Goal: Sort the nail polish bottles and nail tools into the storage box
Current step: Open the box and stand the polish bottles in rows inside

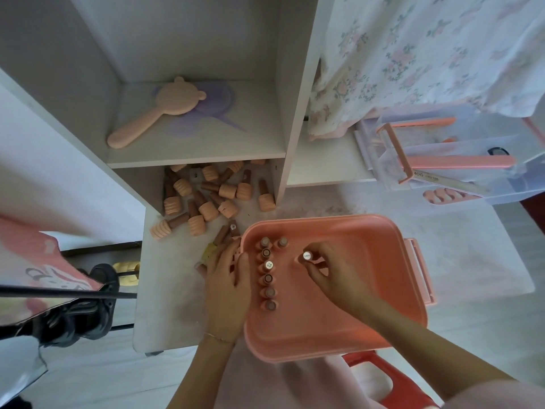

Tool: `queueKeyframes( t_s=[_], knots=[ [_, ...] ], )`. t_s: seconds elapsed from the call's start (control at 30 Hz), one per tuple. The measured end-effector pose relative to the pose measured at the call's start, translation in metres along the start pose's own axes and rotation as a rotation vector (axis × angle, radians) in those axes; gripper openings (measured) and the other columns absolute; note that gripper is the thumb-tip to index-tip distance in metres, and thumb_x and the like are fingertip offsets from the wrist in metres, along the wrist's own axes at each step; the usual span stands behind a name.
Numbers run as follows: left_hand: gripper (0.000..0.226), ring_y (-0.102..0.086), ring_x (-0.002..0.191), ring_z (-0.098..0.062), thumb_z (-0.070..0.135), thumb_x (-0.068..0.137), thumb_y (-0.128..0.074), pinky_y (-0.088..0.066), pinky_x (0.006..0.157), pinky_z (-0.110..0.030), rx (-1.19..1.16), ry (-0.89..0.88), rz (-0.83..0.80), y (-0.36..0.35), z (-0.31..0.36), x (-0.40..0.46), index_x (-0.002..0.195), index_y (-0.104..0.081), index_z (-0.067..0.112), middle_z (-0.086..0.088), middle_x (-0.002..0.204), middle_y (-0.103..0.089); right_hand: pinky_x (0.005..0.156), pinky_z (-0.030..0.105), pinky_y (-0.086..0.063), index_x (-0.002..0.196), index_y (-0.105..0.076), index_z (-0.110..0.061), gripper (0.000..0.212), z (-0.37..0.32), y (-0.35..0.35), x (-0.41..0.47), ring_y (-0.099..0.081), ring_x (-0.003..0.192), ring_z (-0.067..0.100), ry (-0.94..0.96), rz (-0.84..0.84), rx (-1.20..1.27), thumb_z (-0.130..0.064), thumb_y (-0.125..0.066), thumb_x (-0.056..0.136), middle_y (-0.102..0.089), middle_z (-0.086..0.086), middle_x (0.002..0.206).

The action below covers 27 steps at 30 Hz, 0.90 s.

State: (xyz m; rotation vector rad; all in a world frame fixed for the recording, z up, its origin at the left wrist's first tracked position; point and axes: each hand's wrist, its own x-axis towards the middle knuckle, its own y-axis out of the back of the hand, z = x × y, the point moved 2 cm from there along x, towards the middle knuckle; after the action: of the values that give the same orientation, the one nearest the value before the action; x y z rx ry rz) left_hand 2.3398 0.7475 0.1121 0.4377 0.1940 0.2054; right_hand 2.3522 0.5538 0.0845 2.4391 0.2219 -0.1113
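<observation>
- The pink storage box [354, 305] sits at the near edge of the white table [177, 305], its near-right corner hanging past that edge over a red stool [383, 367].
- Inside, along the box's left wall, a column of nail polish bottles [267, 278] stands upright, caps up, with one more beside the top of the column.
- The right hand [333, 273] hovers in the middle of the box, fingertips pinching the white-labelled cap of a single bottle [307, 256] held upright.
- The left hand [227, 290] lies flat over the box's left rim, fingers straight and spread, grasping nothing, fingertips reaching a few bottles lying just outside the far-left corner.
- Further back, a loose heap of bottles [206, 193] lies on its sides, spilling out of the bottom compartment of a white shelf unit [280, 113].
- On the shelf above rests a peach bear-eared hand mirror [156, 110].
- Towards the table's far-right corner sits a clear organiser [460, 163] holding nail files, with a floral cloth [427, 54] draped behind.
- Dark shoes [88, 302] lie on the floor, left.
</observation>
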Motion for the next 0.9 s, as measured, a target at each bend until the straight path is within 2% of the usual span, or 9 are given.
queueKeyframes(
  t_s=[0.13, 0.27, 0.33, 0.43, 0.5, 0.6, 0.73, 0.9],
  knots=[
    [0.033, -0.043, 0.127, -0.011, 0.017, 0.095, -0.047, -0.022, 0.111, -0.052, -0.053, 0.037, 0.024, -0.002, 0.0, -0.002, 0.11, -0.048, 0.046, 0.021, 0.128, -0.047, 0.077, 0.04, -0.05, 0.1, -0.06, -0.015, 0.014, 0.006, -0.009, 0.007, -0.057, 0.082, 0.019, 0.05, -0.011, -0.11, -0.016, -0.059, 0.087, -0.057, 0.0, 0.096],
    [0.03, -0.045, 0.126, -0.014, 0.018, 0.094, -0.048, -0.026, 0.109, -0.052, -0.063, 0.06, 0.038, -0.002, -0.003, -0.001, 0.107, -0.051, 0.045, 0.009, 0.134, -0.052, 0.074, 0.041, -0.05, 0.098, -0.056, -0.015, 0.012, 0.013, -0.015, 0.008, -0.058, 0.08, 0.017, 0.011, -0.009, -0.08, -0.016, -0.059, 0.086, -0.052, -0.006, 0.096],
    [0.029, -0.046, 0.124, -0.015, 0.018, 0.094, -0.048, -0.026, 0.109, -0.053, -0.058, 0.072, 0.047, -0.002, -0.003, -0.001, 0.106, -0.052, 0.044, 0.011, 0.131, -0.053, 0.073, 0.034, -0.05, 0.099, -0.055, -0.017, 0.015, 0.018, -0.017, 0.009, -0.058, 0.078, 0.011, -0.02, -0.014, -0.059, -0.015, -0.06, 0.085, -0.05, -0.01, 0.098],
    [0.027, -0.048, 0.121, -0.015, 0.019, 0.094, -0.049, -0.028, 0.108, -0.052, -0.065, 0.074, 0.053, -0.003, -0.004, -0.002, 0.108, -0.054, 0.041, 0.019, 0.123, -0.051, 0.066, 0.017, -0.038, 0.106, -0.055, -0.017, 0.026, 0.025, -0.02, 0.012, -0.052, 0.068, -0.001, -0.07, 0.006, -0.077, -0.016, -0.063, 0.082, -0.046, -0.009, 0.101],
    [0.027, -0.048, 0.122, -0.016, 0.018, 0.094, -0.049, -0.027, 0.108, -0.053, -0.07, 0.071, 0.048, -0.003, -0.004, -0.001, 0.107, -0.054, 0.041, 0.018, 0.123, -0.051, 0.067, 0.021, -0.038, 0.11, -0.054, -0.015, 0.029, 0.029, -0.022, 0.014, -0.052, 0.071, 0.006, -0.132, -0.003, -0.107, -0.021, -0.063, 0.083, -0.051, -0.003, 0.099],
    [0.027, -0.05, 0.12, -0.018, 0.016, 0.093, -0.049, -0.027, 0.107, -0.055, -0.062, 0.067, 0.059, -0.003, -0.004, 0.0, 0.105, -0.054, 0.04, 0.014, 0.121, -0.056, 0.069, 0.032, -0.044, 0.104, -0.053, -0.017, 0.024, 0.03, -0.024, 0.016, -0.056, 0.08, 0.02, -0.171, -0.037, -0.126, -0.028, -0.061, 0.084, -0.061, 0.002, 0.092],
    [0.025, -0.05, 0.121, -0.019, 0.016, 0.093, -0.049, -0.026, 0.107, -0.056, -0.08, 0.071, 0.056, -0.004, -0.006, 0.0, 0.108, -0.057, 0.035, 0.007, 0.124, -0.058, 0.062, 0.028, -0.038, 0.096, -0.049, -0.02, 0.017, 0.028, -0.028, 0.016, -0.053, 0.071, 0.016, -0.165, -0.052, -0.099, -0.027, -0.06, 0.086, -0.059, -0.004, 0.078],
    [0.026, -0.052, 0.117, -0.017, 0.017, 0.093, -0.05, -0.037, 0.103, -0.047, -0.096, 0.068, 0.049, -0.004, -0.008, 0.0, 0.109, -0.056, 0.038, 0.005, 0.121, -0.061, 0.064, 0.026, -0.04, 0.095, -0.05, -0.018, 0.015, 0.021, -0.037, 0.022, -0.055, 0.071, 0.015, -0.175, -0.058, -0.019, -0.021, -0.061, 0.085, -0.061, -0.003, 0.079]
  ],
)
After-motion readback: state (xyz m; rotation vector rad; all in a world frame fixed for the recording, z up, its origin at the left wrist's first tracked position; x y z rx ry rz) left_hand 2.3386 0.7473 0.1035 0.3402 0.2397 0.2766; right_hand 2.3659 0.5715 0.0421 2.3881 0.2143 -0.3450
